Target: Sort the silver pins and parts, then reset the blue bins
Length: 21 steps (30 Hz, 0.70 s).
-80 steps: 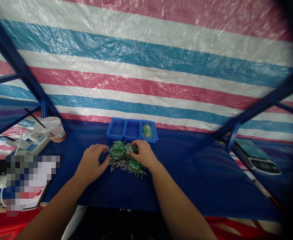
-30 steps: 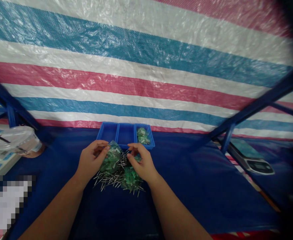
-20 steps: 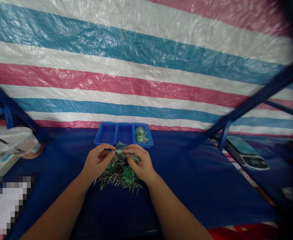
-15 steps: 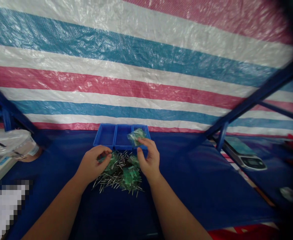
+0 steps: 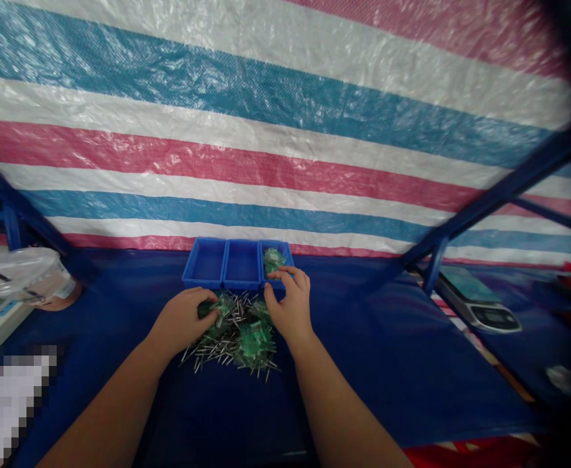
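My left hand [image 5: 182, 318] is at the left side of a heap of thin metal pins [image 5: 217, 351] and small green plastic packets [image 5: 256, 341]. Its thumb and fingertips close on the edge of one green packet [image 5: 225, 305], which still touches the heap. Just right of the heap, my right hand [image 5: 290, 302] has its thumb and fingers apart with nothing between them. Its fingertips reach over the front rim of a blue three-part tray [image 5: 241, 285]. Another green packet [image 5: 274, 259] lies in the tray's right compartment; the middle and left compartments hold nothing.
A digital scale [image 5: 484, 309] stands at the right, beyond a blue metal frame bar [image 5: 436, 260]. At the left is a lidded plastic tub [image 5: 46, 286]. A striped plastic sheet [image 5: 266, 149] hangs behind the blue table surface [image 5: 387, 351].
The packet that my right hand held over the tray now lies in the right compartment, and the fingers have let go. My left fingertips have moved slightly onto a packet in the heap.
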### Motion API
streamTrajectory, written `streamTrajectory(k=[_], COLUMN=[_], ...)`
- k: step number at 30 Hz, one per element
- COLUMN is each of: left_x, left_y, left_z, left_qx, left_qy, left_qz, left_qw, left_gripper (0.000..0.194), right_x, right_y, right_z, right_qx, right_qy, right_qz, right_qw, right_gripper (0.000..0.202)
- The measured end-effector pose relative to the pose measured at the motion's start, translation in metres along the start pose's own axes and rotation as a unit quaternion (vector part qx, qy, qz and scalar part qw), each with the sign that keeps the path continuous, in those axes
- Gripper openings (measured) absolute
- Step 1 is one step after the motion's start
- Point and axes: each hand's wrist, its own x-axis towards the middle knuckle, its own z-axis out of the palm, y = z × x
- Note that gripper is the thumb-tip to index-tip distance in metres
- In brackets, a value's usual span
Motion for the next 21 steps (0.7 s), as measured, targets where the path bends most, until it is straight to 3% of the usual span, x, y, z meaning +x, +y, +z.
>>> streamTrajectory(k=[5,9,11,14,17,19,21], left_x=[0.001,0.003,0.003,0.004,0.005,0.005,0.004], left_y=[0.000,0.002,0.003,0.007,0.012,0.014,0.015], left_z=[0.000,-0.001,0.000,0.003,0.007,0.008,0.008], left_qx=[-0.021,-0.109,-0.199,-0.347,-0.428,-0.438,-0.417], left_qy=[-0.001,0.064,0.095,0.081,0.036,0.014,0.010], left_qz=[0.007,-0.028,-0.062,-0.097,-0.089,-0.078,-0.074], left_qw=[1.000,0.992,0.973,0.929,0.899,0.895,0.906], left_gripper=[0.015,0.018,0.022,0.027,0.026,0.025,0.027], right_x=[-0.002,-0.006,-0.009,-0.013,-0.014,-0.014,-0.012], right_y=[-0.009,-0.018,-0.022,-0.027,-0.029,-0.029,-0.027], right_z=[0.001,0.001,0.001,0.003,0.007,0.008,0.008], right_qx=[0.082,0.153,0.189,0.234,0.267,0.284,0.287], right_qy=[-0.038,-0.098,-0.127,-0.155,-0.174,-0.180,-0.160], right_qz=[-0.049,-0.081,-0.087,-0.089,-0.088,-0.089,-0.088], right_qw=[0.995,0.980,0.970,0.956,0.944,0.938,0.940], right_gripper=[0.011,0.019,0.032,0.047,0.027,0.013,0.012])
